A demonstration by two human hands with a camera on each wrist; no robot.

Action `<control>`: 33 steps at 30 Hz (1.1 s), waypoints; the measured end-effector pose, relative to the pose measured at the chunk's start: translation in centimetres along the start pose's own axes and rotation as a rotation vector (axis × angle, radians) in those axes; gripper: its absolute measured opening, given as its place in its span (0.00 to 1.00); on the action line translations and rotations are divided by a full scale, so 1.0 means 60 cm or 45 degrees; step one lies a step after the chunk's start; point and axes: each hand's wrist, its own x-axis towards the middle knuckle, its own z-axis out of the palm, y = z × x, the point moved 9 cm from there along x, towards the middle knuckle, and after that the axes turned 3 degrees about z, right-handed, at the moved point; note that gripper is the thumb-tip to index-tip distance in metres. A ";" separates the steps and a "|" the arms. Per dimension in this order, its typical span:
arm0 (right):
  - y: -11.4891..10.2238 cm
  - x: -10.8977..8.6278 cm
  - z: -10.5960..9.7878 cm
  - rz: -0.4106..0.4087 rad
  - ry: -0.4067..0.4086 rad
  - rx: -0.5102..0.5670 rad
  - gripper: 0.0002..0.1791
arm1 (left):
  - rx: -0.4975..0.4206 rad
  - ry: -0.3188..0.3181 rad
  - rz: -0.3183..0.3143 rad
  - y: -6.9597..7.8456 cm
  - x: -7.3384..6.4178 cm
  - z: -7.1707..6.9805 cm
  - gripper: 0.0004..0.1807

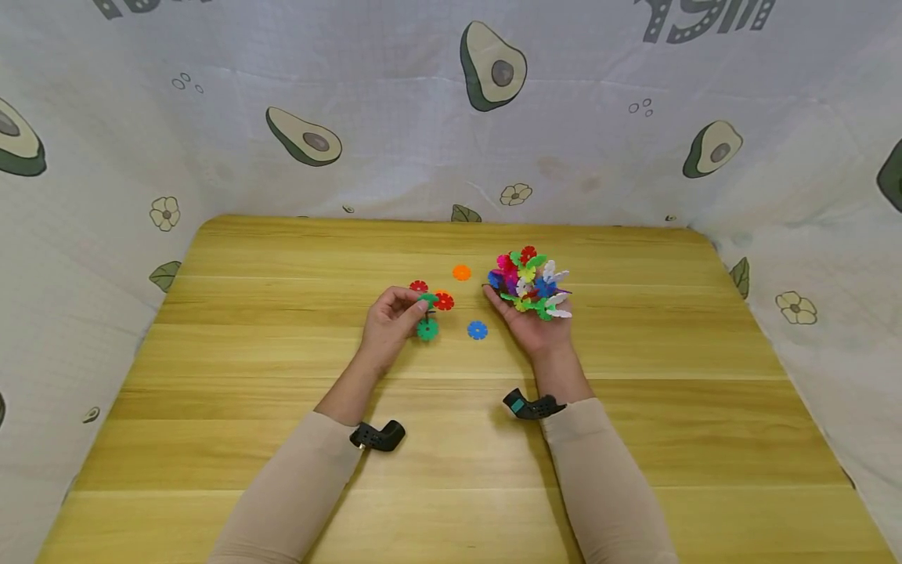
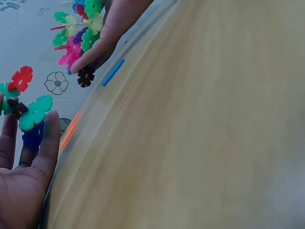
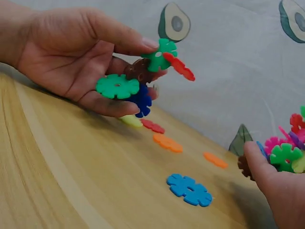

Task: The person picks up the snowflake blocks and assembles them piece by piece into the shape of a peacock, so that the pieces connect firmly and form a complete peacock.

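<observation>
My left hand pinches a small cluster of notched, flower-shaped plastic discs; a green disc hangs low on it. In the right wrist view, this cluster's brown disc, dark blue disc and red disc show between thumb and fingers. Turned palm up, my right hand holds a much larger multicoloured ball of interlocked discs. Its thumb lies along the ball's left side, by a brown disc; most of its fingers are hidden under the ball.
Loose discs lie flat on the wooden table between the hands: a blue one, an orange one, a red one, another orange one and a yellow one. Avocado-print cloth surrounds the table's back and sides.
</observation>
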 end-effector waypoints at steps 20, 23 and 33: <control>0.085 -0.021 0.052 0.199 -0.389 -0.250 0.43 | 0.117 0.053 0.045 0.021 -0.018 0.066 0.07; 0.101 -0.021 0.059 0.183 -0.405 -0.357 0.43 | 0.133 0.081 0.066 0.025 -0.019 0.064 0.07; 0.118 -0.021 0.060 0.129 -0.331 -0.509 0.45 | 0.233 0.094 0.097 0.033 -0.023 0.060 0.09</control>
